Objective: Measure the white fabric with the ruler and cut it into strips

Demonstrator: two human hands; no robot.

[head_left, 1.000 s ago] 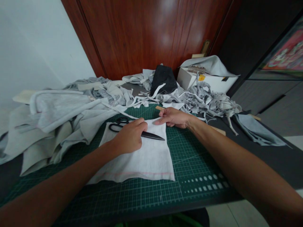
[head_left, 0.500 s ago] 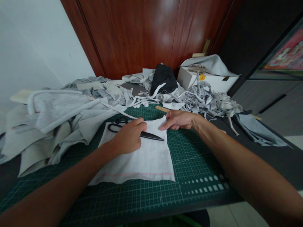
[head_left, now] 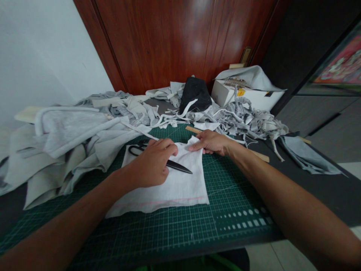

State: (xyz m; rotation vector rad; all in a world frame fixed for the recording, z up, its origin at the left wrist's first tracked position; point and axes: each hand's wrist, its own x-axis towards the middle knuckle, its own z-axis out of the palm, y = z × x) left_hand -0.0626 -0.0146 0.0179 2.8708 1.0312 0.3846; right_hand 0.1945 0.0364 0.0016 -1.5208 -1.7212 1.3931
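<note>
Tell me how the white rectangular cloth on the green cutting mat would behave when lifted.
The white cloth looks floppy, since it puckers beside the right hand. Its thin, wavy near edge suggests little weight. The black long-bladed scissors on it might slide if it tilts.

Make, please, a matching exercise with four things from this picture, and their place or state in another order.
1. scissors
2. cutting mat
3. white box
4. right hand

A. partly covered by a grey sheet
B. green, with a light grid
C. pinching the far right corner of the white cloth
D. partly hidden under the left hand

Right pairs: 1-D, 2-B, 3-A, 4-C
</note>
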